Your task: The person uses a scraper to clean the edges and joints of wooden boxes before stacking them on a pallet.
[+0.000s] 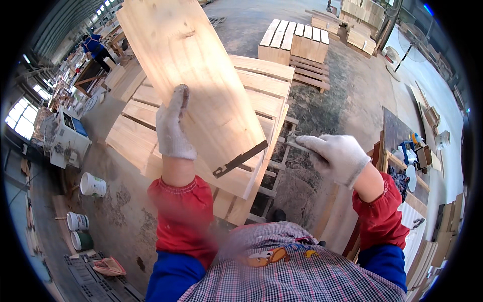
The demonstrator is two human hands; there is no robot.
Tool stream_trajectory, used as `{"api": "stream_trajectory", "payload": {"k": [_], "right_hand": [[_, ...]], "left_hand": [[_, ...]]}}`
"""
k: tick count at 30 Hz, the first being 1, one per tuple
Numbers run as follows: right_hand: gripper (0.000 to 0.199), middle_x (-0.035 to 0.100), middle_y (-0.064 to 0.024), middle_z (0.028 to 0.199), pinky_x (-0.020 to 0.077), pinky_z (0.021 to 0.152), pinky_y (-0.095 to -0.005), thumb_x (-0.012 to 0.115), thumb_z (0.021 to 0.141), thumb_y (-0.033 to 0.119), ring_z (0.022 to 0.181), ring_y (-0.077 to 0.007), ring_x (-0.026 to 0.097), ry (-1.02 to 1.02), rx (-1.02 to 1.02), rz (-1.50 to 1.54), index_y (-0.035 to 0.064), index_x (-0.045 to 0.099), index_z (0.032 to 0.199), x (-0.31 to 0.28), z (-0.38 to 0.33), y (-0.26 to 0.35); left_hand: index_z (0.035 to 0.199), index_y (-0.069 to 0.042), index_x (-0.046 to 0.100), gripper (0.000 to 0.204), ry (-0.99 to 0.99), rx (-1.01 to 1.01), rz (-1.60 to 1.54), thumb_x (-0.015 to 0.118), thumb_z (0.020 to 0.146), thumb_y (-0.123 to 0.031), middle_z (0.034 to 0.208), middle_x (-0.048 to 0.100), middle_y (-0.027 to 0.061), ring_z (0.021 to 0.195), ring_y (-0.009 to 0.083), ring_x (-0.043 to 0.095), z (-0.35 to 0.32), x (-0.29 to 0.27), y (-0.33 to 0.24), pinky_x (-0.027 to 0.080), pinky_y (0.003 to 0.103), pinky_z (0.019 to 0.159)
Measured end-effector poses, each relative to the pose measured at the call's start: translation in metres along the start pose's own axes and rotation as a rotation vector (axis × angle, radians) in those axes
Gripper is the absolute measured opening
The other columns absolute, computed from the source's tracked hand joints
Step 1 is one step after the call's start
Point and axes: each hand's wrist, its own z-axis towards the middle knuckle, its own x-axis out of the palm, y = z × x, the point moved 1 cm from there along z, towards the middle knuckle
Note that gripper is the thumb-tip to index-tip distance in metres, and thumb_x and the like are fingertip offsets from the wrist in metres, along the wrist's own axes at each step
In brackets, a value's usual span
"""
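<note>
My left hand [174,128], in a whitish work glove, grips a long pale wooden board [206,95] by its left edge, the thumb lying on the upper face. The board is tilted over a stack of similar boards [132,132], its far end running past the top of the view. A dark, ragged strip [244,158] with a small notch marks its near end. Right of the stack, apart from the board, my gloved right hand [344,160] is closed with the forefinger reaching left. Whatever it may hold is too small to make out.
Beyond the stack, cut wooden blocks [294,41] stand on a pallet [309,73]. A cluttered workbench [397,133] is at my right. White buckets [93,184] and a machine with a screen [70,133] stand at left. Another person [95,49] is at the far left.
</note>
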Motion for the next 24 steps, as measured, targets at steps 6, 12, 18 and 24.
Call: {"api": "stream_trajectory", "payload": {"k": [6,12,18,24], "right_hand": [[0.047,0.06,-0.0172,0.076,0.0499,0.065,-0.0375,0.05,0.079,0.006,0.066,-0.0343,0.061,0.038,-0.084,0.495,0.0056,0.053,0.126,0.014,0.012,-0.003],[0.045,0.063,-0.0191,0.087,0.0512,0.071,-0.0365,0.053,0.079,0.006,0.076,-0.0342,0.064,0.038,-0.135,0.35,0.0065,0.058,0.124,-0.013,0.008,0.0],[0.042,0.065,-0.0192,0.09,0.0544,0.069,-0.0347,0.055,0.082,0.001,0.077,-0.0291,0.067,-0.525,-0.184,0.409,-0.0018,0.055,0.124,-0.032,0.018,0.056],[0.042,0.064,-0.0156,0.083,0.052,0.065,-0.0325,0.059,0.078,-0.001,0.07,-0.0277,0.065,-0.604,-0.191,0.366,-0.0024,0.058,0.12,-0.025,0.034,0.126]], "left_hand": [[0.117,0.006,0.055,0.041,0.089,-0.051,-0.03,0.061,0.091,-0.025,0.107,0.062,0.0087,0.099,0.0153,0.061,-0.004,-0.003,-0.002,0.052,0.028,0.083],[0.11,0.005,0.06,0.034,0.161,-0.024,0.059,0.067,0.086,-0.019,0.1,0.064,0.0066,0.09,0.013,0.062,-0.014,-0.02,0.005,0.051,0.025,0.08],[0.101,0.005,0.064,0.026,0.313,0.109,0.341,0.065,0.087,-0.017,0.09,0.065,0.0049,0.08,0.0091,0.059,-0.056,-0.017,0.001,0.048,0.024,0.07],[0.101,0.004,0.064,0.022,0.292,-0.113,0.227,0.062,0.087,-0.013,0.087,0.065,0.0036,0.077,0.0086,0.058,-0.096,-0.02,0.02,0.047,0.025,0.065]]}}
